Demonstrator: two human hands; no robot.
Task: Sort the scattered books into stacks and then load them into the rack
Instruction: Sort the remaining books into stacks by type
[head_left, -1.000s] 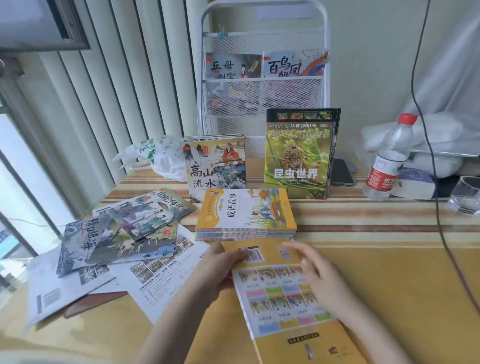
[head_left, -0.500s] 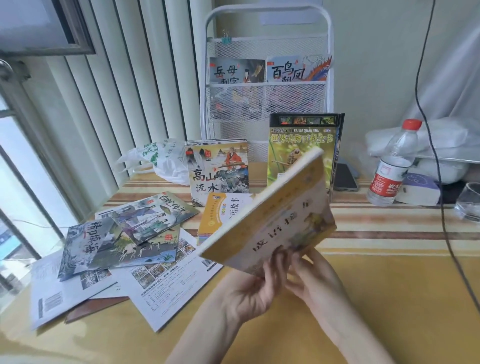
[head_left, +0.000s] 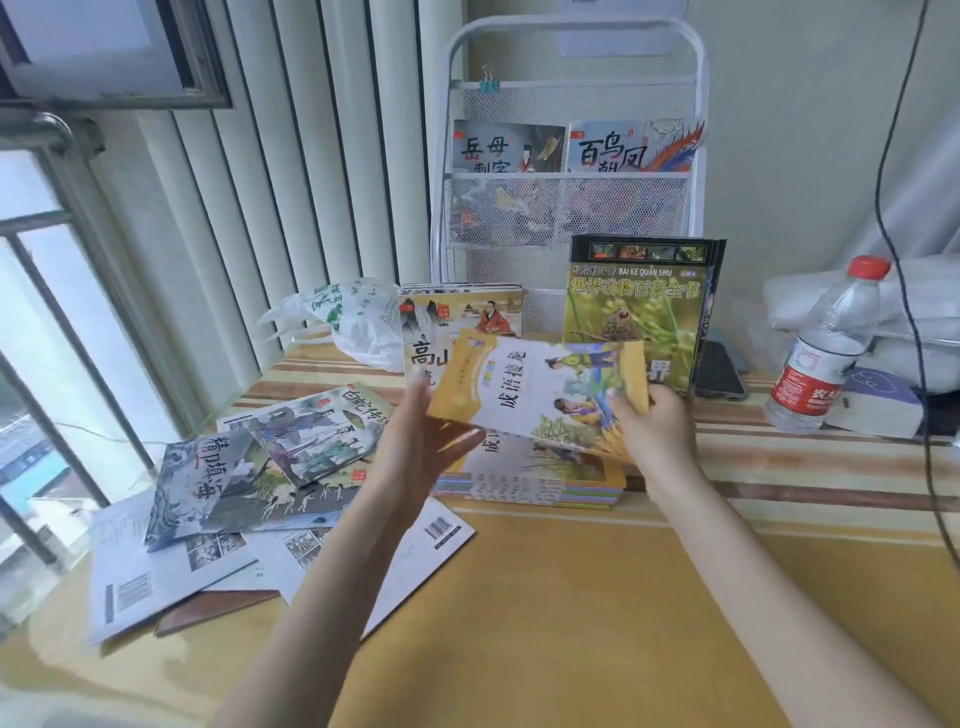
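While both hands hold it above the table, the thin yellow-bordered paperback book (head_left: 540, 392) lies cover-up and tilted, directly over the low stack of matching yellow paperbacks (head_left: 535, 480). The right hand (head_left: 652, 431) pinches its right edge, fingers curled onto the cover. The left hand (head_left: 428, 441) supports the left edge from below with fingers nearly straight and spread. Behind, a picture book with a red-robed figure on the cover (head_left: 460, 325) and a green insect encyclopedia, printed "BAI KE QUAN SHU" (head_left: 636, 306), stand upright against the white metal mesh rack (head_left: 571, 208). The rack's upper pocket contains two illustrated books side by side; the lower mesh pocket's contents are blurred. Left of the stack, loose thin picture books (head_left: 270, 467) lie overlapping on white printed sheets, one showing a barcode. A crumpled white plastic bag with green print (head_left: 353, 322) lies just left of the red-robed-figure book. A clear plastic water bottle with red cap and red label (head_left: 826, 348) stands at right on the yellow striped tablecloth (head_left: 597, 597).
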